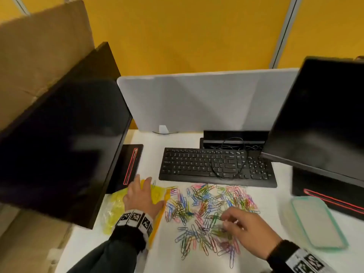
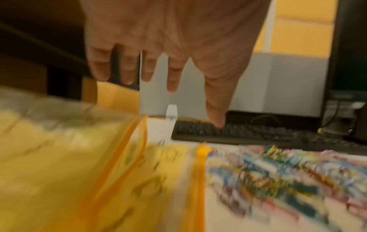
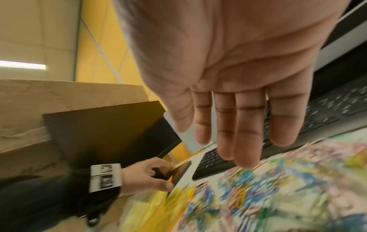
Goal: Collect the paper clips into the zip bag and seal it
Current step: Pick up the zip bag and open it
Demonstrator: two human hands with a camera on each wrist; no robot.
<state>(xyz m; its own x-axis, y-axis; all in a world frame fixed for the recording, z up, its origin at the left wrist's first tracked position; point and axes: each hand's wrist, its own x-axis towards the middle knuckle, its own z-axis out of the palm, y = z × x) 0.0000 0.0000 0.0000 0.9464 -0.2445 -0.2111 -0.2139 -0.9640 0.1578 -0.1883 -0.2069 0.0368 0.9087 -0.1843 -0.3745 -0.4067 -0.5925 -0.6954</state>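
Observation:
A yellow zip bag (image 1: 157,194) with an orange zipper strip lies flat at the left of the white desk, below the left monitor. My left hand (image 1: 147,191) is spread over it with straight fingers (image 2: 172,81) and holds nothing. Right of the bag, a wide heap of coloured paper clips (image 1: 208,209) is scattered in front of the keyboard. My right hand (image 1: 228,221) is low over the near part of the heap. In the right wrist view its fingers (image 3: 246,141) are straight and nothing is between them. Both wrist views blur the bag (image 2: 79,172) and the clips (image 3: 268,188).
A black keyboard (image 1: 216,166) with a loose cable on it lies behind the clips. Dark monitors stand at left (image 1: 59,138) and right (image 1: 323,115). A phone in a mint case (image 1: 319,221) lies at the right. A white divider (image 1: 197,99) closes the back.

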